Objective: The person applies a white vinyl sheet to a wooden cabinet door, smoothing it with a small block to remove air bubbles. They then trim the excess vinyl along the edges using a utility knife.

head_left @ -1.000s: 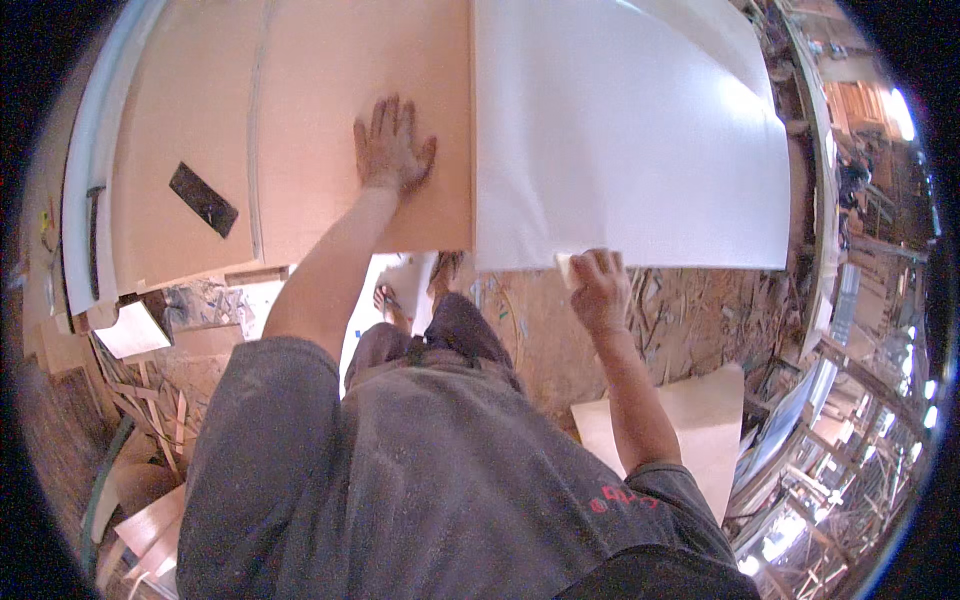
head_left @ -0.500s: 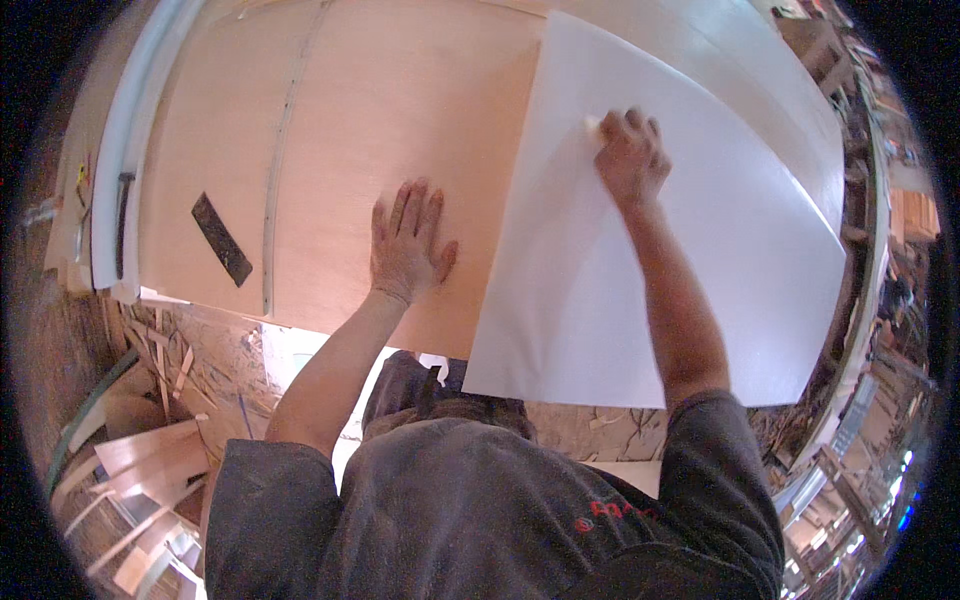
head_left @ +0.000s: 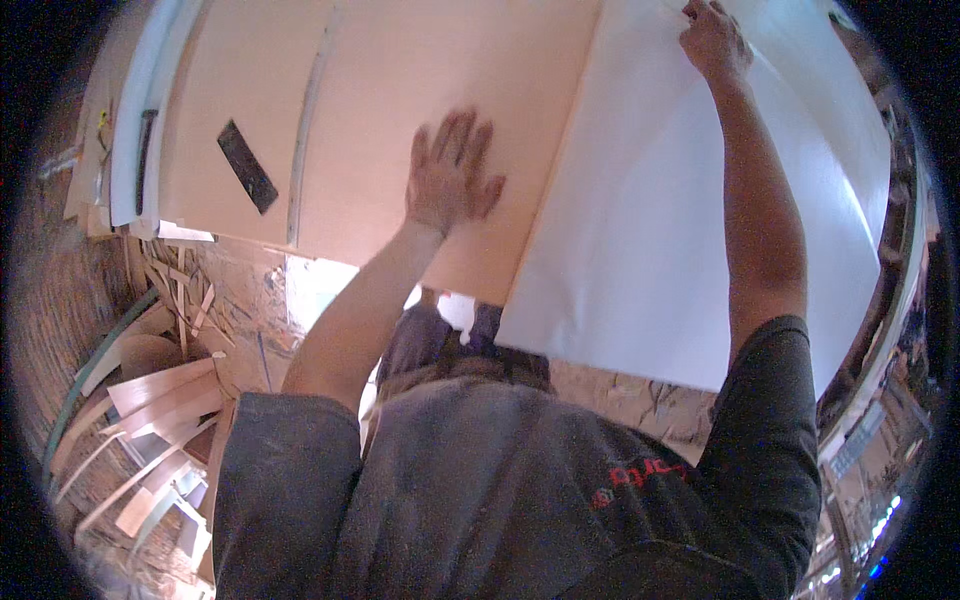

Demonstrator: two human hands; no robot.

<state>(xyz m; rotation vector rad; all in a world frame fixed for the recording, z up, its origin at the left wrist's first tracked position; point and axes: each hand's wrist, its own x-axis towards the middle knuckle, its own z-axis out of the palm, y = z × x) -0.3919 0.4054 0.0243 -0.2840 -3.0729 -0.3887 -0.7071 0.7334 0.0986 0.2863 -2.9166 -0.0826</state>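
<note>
My left hand (head_left: 452, 172), slightly blurred, lies flat with its fingers spread over a pale wooden panel (head_left: 375, 110) and holds nothing. To its right, a white sheet (head_left: 640, 260) covers part of the surface, its straight left edge running along the bare wood. My right hand (head_left: 716, 42) is at the far part of this sheet, fingers curled and closed against it. What those fingers hold, if anything, is hidden. A dark flat rectangular piece (head_left: 247, 167) rests on the panel, left of my left hand.
A narrow grey strip (head_left: 308, 130) crosses the panel. At the far left, a dark long-handled tool (head_left: 146, 160) lies on a white rounded edge piece. Wood offcuts (head_left: 170, 390) are heaped on the floor at lower left. A long rail (head_left: 893, 250) borders the right side.
My right hand has moved farther away and to the right over the white sheet. My left hand remains spread on the wood. The whole view has shifted.
</note>
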